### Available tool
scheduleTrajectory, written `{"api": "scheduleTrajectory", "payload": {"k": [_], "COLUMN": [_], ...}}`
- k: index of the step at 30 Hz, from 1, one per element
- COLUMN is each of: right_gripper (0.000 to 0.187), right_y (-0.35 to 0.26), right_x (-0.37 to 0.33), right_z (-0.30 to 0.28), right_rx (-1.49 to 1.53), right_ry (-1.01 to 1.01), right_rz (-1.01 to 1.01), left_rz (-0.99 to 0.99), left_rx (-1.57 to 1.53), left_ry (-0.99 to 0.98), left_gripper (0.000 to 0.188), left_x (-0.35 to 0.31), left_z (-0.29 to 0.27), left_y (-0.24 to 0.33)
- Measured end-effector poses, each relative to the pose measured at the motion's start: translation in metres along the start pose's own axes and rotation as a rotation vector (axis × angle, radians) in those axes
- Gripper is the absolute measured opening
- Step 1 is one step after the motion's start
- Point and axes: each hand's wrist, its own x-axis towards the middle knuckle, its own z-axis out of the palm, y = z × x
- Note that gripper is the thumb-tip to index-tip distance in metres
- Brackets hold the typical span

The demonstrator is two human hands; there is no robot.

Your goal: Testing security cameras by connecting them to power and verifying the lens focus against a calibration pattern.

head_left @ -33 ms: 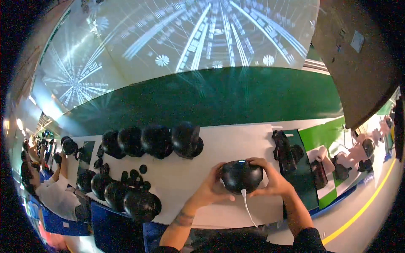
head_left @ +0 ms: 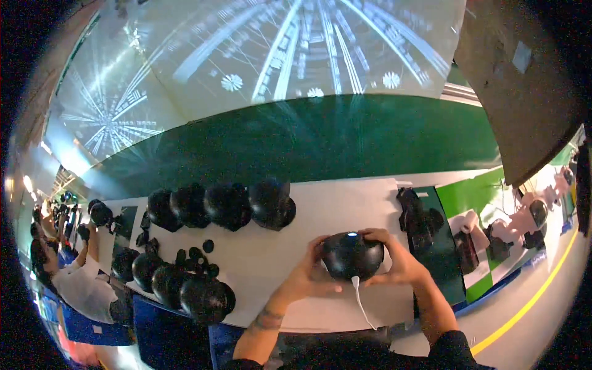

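Between my two hands is a round black projector (head_left: pixel 353 259) with a lit bluish-white spot on its far upper side. My left hand (head_left: pixel 308 275) grips its left side, fingertips on top and thumb stretched along below. The right side is held by my right hand (head_left: pixel 399 264), fingers curled over the upper edge and thumb beneath. A white cable (head_left: pixel 359 303) is plugged into the near side and hangs toward the table's front edge. The projector is over the white table (head_left: pixel 320 209); whether it touches the surface I cannot tell.
Several black round units (head_left: pixel 226 205) stand in a row at back left. More black units (head_left: pixel 203 299) line the front left, with small black discs (head_left: pixel 196 256) between. Dark items (head_left: pixel 419 219) lie right. Light patterns (head_left: pixel 287 49) shine on the far wall. Another person (head_left: pixel 86 283) works at far left.
The light pattern on the wall has shifted slightly left and looks more blurred. The whole view has moved a little; both hands keep their hold on the projector.
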Motion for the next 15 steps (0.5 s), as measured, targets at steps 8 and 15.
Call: {"api": "scheduleTrajectory", "payload": {"k": [8,15], "right_gripper": [0.088,0.091], "right_y": [0.011,-0.014], "right_x": [-0.023,-0.003], "right_z": [0.011,0.01], "right_rx": [-0.329,-0.243], "right_ry": [-0.082,-0.056], "right_rz": [-0.061,-0.258], "left_rz": [0.075,-0.002], "left_rx": [0.174,0.351], "left_ry": [-0.05,-0.144], "left_gripper": [0.125,0.081], "left_x": [-0.006,-0.002], "left_z": [-0.006,-0.016], "left_y": [-0.001,0.012]}}
